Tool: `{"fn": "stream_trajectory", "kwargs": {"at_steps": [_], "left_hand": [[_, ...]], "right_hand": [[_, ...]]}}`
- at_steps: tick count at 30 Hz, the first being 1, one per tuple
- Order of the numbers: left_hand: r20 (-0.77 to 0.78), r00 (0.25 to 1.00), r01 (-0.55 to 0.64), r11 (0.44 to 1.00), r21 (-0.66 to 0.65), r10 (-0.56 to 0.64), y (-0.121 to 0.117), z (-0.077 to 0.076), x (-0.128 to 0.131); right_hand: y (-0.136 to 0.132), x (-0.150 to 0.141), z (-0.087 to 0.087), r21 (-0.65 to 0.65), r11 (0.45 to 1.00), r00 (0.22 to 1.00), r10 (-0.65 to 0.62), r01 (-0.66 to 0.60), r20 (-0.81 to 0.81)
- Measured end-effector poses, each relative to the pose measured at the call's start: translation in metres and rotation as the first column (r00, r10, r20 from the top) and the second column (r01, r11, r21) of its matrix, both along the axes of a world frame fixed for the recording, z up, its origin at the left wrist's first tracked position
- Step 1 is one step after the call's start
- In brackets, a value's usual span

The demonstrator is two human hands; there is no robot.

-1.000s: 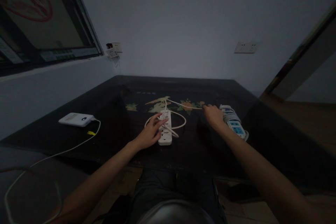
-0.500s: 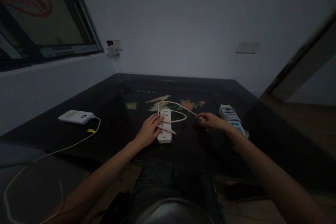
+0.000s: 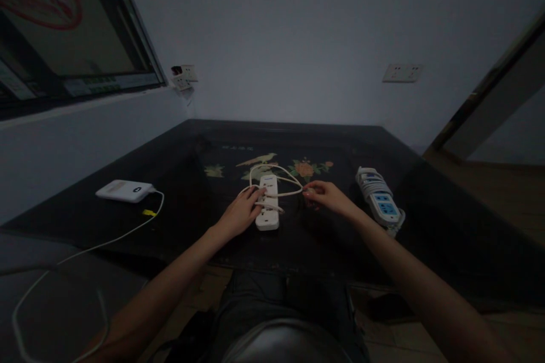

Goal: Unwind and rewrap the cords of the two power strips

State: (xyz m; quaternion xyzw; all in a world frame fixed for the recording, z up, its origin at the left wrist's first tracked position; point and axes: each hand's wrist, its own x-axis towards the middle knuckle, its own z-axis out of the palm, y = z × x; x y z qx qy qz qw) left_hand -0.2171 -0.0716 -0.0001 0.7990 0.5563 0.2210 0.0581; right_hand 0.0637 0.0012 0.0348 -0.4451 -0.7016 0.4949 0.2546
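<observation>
Strip: white, lies flat on table, lengthwise away from the viewer, nearer the front edge than the back. Sits between both hands. Carries cord, looped loosely over and around it: crosses the sockets, arcs past the far end, runs out to the right.

Left hand: laid over the strip's left side, fingers across sockets and cord. Too dark to tell how closed that grip is, or whether pressing on strip or cord.

Right hand: narrow grip, thumb and fingertips pinched on cord. Just right of strip, not touching it.

Blue strip: lies on table beyond the right hand, well apart from the white one. Has own white cord wound round the far part, blue socket faces bare at the near part.

Power bank: white, flat on table at far left, well apart from left hand. Has cable in its right end, curving round and off the table's front left edge. Just beside cable: yellow tag.

Beyond strip: painted bird and flowers on black tabletop. Back wall, right: sockets. Upper left: window.
</observation>
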Motion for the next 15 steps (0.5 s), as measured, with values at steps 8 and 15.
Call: {"fn": "stream_trajectory", "kwargs": {"at_steps": [8,15], "left_hand": [[0.067,0.998,0.004,0.999,-0.032,-0.002,0.001,-0.004,-0.001],[0.086,0.996,0.0,1.0,-0.004,0.001,0.002,-0.009,-0.001]], "right_hand": [[-0.004,0.006,-0.015,-0.142,0.978,0.978,0.132,-0.156,-0.161],[-0.027,0.002,-0.025,0.066,0.995,0.996,0.083,-0.08,-0.044]]}}
